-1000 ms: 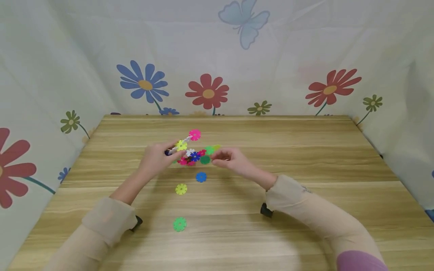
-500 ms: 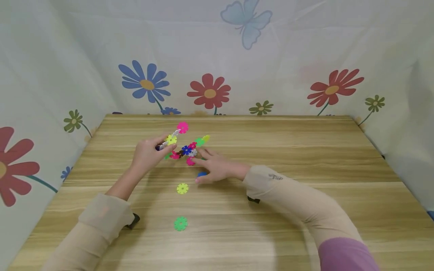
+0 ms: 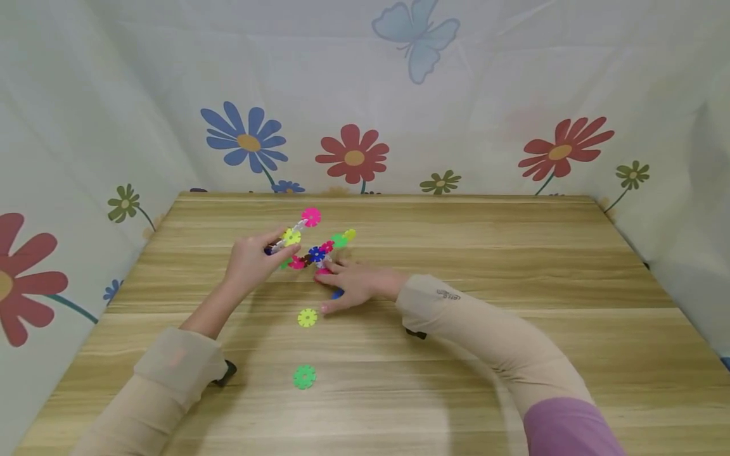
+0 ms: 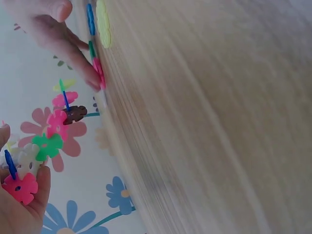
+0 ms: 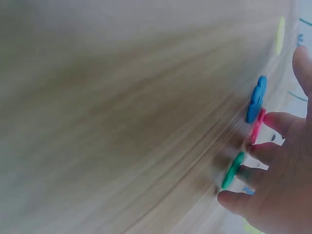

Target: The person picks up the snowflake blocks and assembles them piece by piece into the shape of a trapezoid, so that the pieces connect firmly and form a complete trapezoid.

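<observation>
My left hand [image 3: 251, 261] grips a chain of interlocking flower-shaped plastic discs [image 3: 316, 254], raised off the table. Pink, white, yellow, blue, brown and green discs are slotted together at angles, and a bright pink disc [image 3: 311, 216] tops one branch. In the left wrist view, fingers and thumb close round a white disc [image 4: 30, 161] and a pink one [image 4: 20, 188]. With fingers spread, my right hand [image 3: 362, 282] reaches over loose discs on the table. Its fingertips are at a pink disc [image 5: 258, 126] and a green disc [image 5: 233, 170]; a blue disc [image 5: 256, 100] lies beside them.
On the wooden table [image 3: 513, 266], a loose yellow disc [image 3: 307, 317] lies in front of the hands and a light green disc [image 3: 305, 377] nearer the front. A flower-printed white curtain [image 3: 479, 114] hangs behind the table and along its sides.
My right hand has moved left from the chain's green end and spread its fingers over the loose discs. The left hand has shifted slightly left and away, carrying the chain.
</observation>
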Demonstrator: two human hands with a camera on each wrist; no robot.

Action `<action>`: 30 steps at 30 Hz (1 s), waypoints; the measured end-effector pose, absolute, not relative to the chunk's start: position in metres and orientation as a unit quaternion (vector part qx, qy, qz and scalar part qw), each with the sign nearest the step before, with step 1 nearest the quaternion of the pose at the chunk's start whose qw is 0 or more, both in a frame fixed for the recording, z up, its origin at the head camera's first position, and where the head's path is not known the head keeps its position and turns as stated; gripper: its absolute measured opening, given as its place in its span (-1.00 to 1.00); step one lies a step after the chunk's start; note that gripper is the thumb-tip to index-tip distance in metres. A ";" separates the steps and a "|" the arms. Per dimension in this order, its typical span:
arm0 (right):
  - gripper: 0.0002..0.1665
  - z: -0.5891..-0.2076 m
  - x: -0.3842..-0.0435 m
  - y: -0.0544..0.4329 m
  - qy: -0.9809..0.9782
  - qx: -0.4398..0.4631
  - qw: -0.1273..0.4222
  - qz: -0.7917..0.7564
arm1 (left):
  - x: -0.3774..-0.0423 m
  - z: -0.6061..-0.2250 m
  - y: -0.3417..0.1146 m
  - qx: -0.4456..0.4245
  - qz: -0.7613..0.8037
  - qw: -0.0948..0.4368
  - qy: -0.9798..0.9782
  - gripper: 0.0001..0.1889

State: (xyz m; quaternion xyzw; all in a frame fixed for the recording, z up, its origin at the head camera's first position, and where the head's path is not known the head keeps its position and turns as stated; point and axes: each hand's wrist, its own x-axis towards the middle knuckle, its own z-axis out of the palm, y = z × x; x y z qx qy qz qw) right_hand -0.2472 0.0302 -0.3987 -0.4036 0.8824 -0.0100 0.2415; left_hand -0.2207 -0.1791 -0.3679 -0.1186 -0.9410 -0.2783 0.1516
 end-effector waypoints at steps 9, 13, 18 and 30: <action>-0.25 -0.394 -0.223 0.056 0.856 -0.464 0.222 -0.052 | -0.219 -0.370 -0.177 -0.131 -0.283 0.149 -0.938 -0.49; -0.37 -0.392 -0.218 0.067 0.849 -0.481 0.203 -0.080 | -0.219 -0.371 -0.176 -0.132 -0.281 0.147 -0.939 -0.48; -0.50 -0.388 -0.213 0.079 0.849 -0.478 0.192 -0.117 | -0.218 -0.369 -0.174 -0.136 -0.281 0.134 -0.941 -0.49; -0.71 -0.386 -0.208 0.097 0.847 -0.471 0.174 -0.173 | -0.219 -0.370 -0.172 -0.148 -0.278 0.114 -0.942 -0.48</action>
